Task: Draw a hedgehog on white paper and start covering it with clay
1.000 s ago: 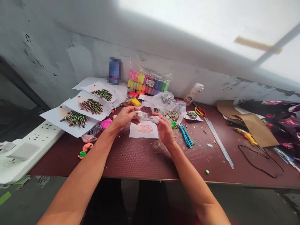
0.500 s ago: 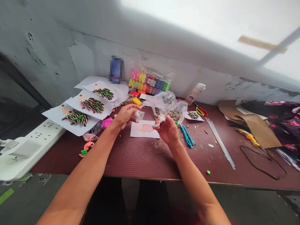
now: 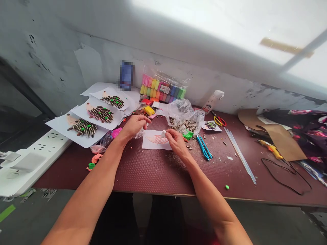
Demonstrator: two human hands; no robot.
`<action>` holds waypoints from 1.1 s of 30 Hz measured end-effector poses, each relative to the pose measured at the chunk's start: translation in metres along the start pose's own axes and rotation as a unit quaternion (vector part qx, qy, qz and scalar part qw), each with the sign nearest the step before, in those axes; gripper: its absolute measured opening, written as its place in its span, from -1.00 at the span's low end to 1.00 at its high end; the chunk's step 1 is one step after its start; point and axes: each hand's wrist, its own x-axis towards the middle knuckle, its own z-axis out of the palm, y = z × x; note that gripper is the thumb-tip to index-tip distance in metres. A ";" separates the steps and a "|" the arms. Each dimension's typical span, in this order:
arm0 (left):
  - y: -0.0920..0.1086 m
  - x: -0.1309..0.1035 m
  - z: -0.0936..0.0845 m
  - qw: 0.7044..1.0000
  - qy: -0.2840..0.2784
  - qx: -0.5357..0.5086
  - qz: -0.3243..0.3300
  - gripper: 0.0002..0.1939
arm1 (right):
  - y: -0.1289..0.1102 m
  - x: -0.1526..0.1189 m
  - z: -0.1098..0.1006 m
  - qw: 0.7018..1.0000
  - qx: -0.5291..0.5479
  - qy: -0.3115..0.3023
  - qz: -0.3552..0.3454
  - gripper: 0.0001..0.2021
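Left hand (image 3: 133,127) with one clear wrapper (image 3: 139,133) in grip, right hand (image 3: 178,142) likewise with one white lump (image 3: 163,134)

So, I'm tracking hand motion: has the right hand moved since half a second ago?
Yes: the right hand has shifted leftward, away from the blue-and-black utility knife, toward the white paper with the orange drawing.

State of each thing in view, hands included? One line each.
Left hand: fingers curled, grip unclear
Crumpled clear plastic wrapper: just below left hand
Right hand: pinching
Small white lump: held
White paper card with orange drawing: flat, partly covered
Clear plastic bag: crumpled, striped seeds inside
White cylindrical bottle: standing, lid on
Yellow glue gun: lying down, on/off unclear
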 end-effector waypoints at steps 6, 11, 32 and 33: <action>-0.013 0.005 0.001 0.992 0.009 0.117 0.040 -0.77 | 0.005 -0.003 0.008 0.996 -0.082 0.015 -0.027 -0.74; -0.002 0.001 0.004 0.944 -0.003 0.329 -0.014 -0.67 | 0.007 -0.004 0.010 0.979 -0.197 0.018 -0.054 -0.82; -0.003 0.000 0.005 0.914 -0.058 0.401 0.021 -0.61 | 0.001 -0.006 0.012 0.945 -0.320 0.004 -0.071 -0.96; -0.003 0.000 0.005 0.915 -0.061 0.399 0.022 -0.61 | 0.001 -0.006 0.012 0.942 -0.326 0.000 -0.079 -0.93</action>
